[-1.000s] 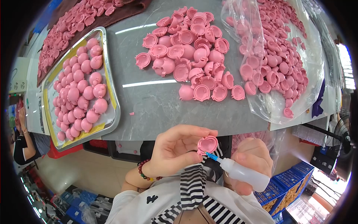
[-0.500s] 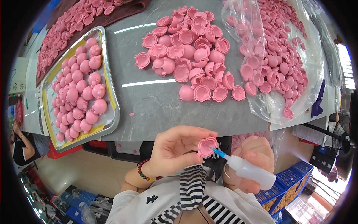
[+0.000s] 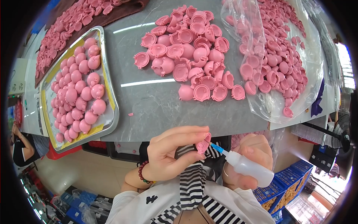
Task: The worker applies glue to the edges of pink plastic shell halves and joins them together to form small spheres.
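My left hand [image 3: 169,151] pinches a pink half-shell [image 3: 202,145] between thumb and fingers, just past the table's near edge. The shell is turned partly on its side, its hollow toward the right. My right hand [image 3: 253,153] grips a translucent white squeeze bottle [image 3: 249,168], tilted with its blue nozzle [image 3: 217,148] pointing left and up. The fine tip reaches the shell's rim or inside; which of these I cannot tell. Beyond my hands lies a loose heap of pink half-shells [image 3: 201,92] on the grey table [image 3: 156,108], some hollow side up, some domed side up.
On the left, a metal tray [image 3: 113,121] with yellow edging holds many joined pink balls [image 3: 71,95]. More shells lie on a brown cloth [image 3: 126,11] at the far left. A clear plastic bag [image 3: 257,108] of shells spreads on the right. Blue crates [image 3: 298,171] stand below right.
My left hand has shifted slightly left and turned the half-shell more edge-on. The squeeze bottle has followed a little to the left, its nozzle still at the shell.
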Motion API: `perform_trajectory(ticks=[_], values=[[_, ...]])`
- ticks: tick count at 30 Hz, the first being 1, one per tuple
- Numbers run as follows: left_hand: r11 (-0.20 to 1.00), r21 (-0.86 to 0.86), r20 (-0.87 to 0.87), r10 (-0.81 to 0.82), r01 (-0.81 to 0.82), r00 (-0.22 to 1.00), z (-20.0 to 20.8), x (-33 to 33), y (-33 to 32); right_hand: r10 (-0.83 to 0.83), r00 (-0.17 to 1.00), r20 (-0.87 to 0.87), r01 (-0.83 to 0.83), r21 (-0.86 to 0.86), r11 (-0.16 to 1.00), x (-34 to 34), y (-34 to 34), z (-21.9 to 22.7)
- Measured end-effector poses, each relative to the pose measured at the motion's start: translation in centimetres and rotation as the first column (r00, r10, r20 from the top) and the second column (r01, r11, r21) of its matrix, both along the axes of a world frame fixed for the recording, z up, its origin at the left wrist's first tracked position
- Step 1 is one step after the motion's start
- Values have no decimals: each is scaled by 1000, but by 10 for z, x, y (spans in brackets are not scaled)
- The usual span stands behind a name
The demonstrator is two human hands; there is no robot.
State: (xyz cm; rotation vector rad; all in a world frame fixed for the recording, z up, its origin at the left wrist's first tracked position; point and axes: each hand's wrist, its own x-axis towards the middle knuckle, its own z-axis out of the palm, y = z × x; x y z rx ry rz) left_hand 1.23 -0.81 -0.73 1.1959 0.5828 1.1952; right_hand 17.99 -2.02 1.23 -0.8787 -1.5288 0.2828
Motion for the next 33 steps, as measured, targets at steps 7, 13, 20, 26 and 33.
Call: perform_trajectory(ticks=[7,13,20,26,33], values=[[979,-75,361,-151,190,920,-7,0,3,-329,903,-276,360,71,930,45,2,-11],[834,-199,722,-230,514,652,-14,0,5,-692,718,-77,665,-218,714,167,11,-2],[846,-180,684,-259,502,682,-11,4,7,-755,626,193,774,-268,573,287,-1,-25],[991,-123,203,-32,57,979,2,-4,1,-830,540,138,835,-213,507,241,14,-26],[984,-167,227,-21,60,974,1,0,2,-874,408,265,877,154,456,205,-8,-3]])
